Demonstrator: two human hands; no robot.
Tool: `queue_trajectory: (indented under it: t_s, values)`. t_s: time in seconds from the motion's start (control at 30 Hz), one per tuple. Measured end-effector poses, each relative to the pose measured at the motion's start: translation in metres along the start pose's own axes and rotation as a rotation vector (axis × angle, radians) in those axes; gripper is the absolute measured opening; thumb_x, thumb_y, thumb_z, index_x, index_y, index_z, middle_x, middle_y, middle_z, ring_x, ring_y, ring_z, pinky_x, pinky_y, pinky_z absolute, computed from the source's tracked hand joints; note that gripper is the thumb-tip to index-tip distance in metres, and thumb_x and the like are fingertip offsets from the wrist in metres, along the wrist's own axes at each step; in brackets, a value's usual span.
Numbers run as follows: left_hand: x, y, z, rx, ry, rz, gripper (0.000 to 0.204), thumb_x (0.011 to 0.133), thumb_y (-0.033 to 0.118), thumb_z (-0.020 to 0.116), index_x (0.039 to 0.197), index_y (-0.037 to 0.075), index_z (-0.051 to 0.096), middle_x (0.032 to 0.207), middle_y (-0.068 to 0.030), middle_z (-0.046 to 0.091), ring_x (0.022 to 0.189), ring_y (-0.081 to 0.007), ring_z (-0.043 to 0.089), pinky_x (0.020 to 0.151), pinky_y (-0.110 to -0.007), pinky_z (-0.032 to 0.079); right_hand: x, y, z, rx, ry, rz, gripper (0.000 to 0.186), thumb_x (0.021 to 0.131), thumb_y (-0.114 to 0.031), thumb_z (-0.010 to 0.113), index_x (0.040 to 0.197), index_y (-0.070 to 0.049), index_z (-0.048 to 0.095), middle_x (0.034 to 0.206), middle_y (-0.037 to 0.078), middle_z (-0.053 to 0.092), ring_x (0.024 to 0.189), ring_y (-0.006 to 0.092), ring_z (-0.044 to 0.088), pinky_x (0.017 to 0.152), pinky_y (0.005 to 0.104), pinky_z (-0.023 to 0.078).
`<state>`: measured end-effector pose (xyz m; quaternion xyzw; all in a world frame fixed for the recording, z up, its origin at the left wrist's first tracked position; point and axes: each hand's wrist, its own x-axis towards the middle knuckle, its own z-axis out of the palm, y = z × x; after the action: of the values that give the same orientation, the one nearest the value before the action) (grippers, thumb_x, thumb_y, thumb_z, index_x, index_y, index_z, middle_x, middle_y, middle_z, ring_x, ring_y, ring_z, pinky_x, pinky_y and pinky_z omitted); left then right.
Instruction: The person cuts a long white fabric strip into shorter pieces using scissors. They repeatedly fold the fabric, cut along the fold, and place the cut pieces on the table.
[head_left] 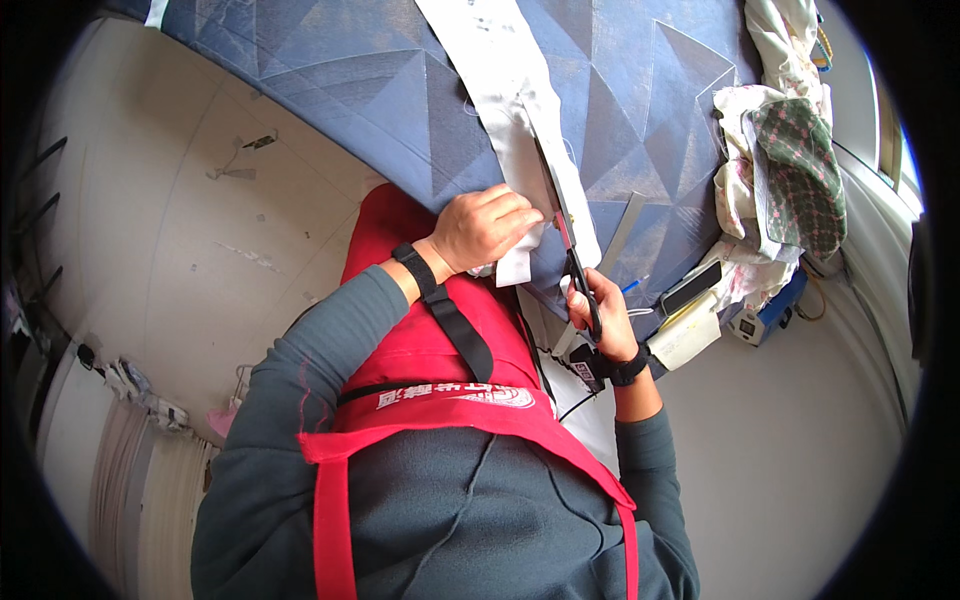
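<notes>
A long white fabric strip (505, 75) runs down the blue patterned cloth of the table toward me. My right hand (612, 325) grips the handles of a pair of black scissors (578, 275). Their long blades point away from me and lie along the strip, with white fabric on both sides. Left of the blades, my left hand (482, 230) is closed, thumb and fingers pinching the strip near its close end. Part of the pinched fabric is hidden under those fingers.
A metal ruler (622, 235) and a blue pen (635, 284) lie right of the scissors. Further right are a dark phone (691, 288), a pale yellow pad (684, 333) and a heap of floral and green checked cloth (797, 170). The table edge (330, 145) slants along the left.
</notes>
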<state>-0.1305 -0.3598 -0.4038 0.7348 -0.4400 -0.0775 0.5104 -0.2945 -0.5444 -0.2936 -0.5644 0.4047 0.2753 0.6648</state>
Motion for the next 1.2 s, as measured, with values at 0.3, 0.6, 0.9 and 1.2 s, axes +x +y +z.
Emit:
queue_trajectory:
  t_s: [0.3, 0.6, 0.9, 1.2]
  values:
    - [0.0, 0.0, 0.0, 0.018, 0.001, -0.017, 0.011, 0.083, 0.01, 0.07, 0.094, 0.009, 0.072, 0.087, -0.0017, 0.067, 0.08, -0.0198, 0.066, 0.065, -0.032, 0.057, 0.002, -0.021, 0.001, -0.144, 0.055, 0.079, 0.04, 0.092, -0.042, 0.077, 0.09, -0.005, 0.061, 0.06, -0.006, 0.049, 0.049, 0.0043, 0.043, 0.047, 0.022, 0.03]
    - [-0.001, 0.0, -0.001, 0.008, -0.017, -0.023, 0.008, 0.083, 0.011, 0.069, 0.09, 0.008, 0.071, 0.084, -0.002, 0.065, 0.079, -0.02, 0.065, 0.065, -0.032, 0.057, 0.027, -0.041, 0.005, -0.05, 0.0, 0.023, 0.042, 0.087, -0.04, 0.084, 0.09, -0.006, 0.058, 0.066, -0.005, 0.051, 0.056, 0.0043, 0.046, 0.05, 0.0216, 0.035]
    - [0.0, 0.0, -0.001, 0.003, -0.036, -0.044, 0.009, 0.082, 0.013, 0.067, 0.09, 0.009, 0.071, 0.082, -0.0017, 0.064, 0.079, -0.0192, 0.065, 0.065, -0.032, 0.057, 0.03, -0.052, 0.011, -0.036, 0.02, 0.042, 0.038, 0.088, -0.036, 0.083, 0.09, -0.006, 0.059, 0.062, -0.006, 0.05, 0.051, 0.0039, 0.045, 0.047, 0.0217, 0.034]
    - [-0.002, -0.003, -0.003, -0.024, -0.084, -0.052, 0.017, 0.077, 0.01, 0.069, 0.093, 0.009, 0.073, 0.084, -0.0013, 0.067, 0.078, -0.0195, 0.067, 0.064, -0.032, 0.058, 0.048, -0.07, 0.02, -0.029, 0.021, 0.051, 0.037, 0.088, -0.034, 0.084, 0.087, -0.006, 0.059, 0.06, -0.006, 0.05, 0.049, 0.0034, 0.044, 0.046, 0.0216, 0.033]
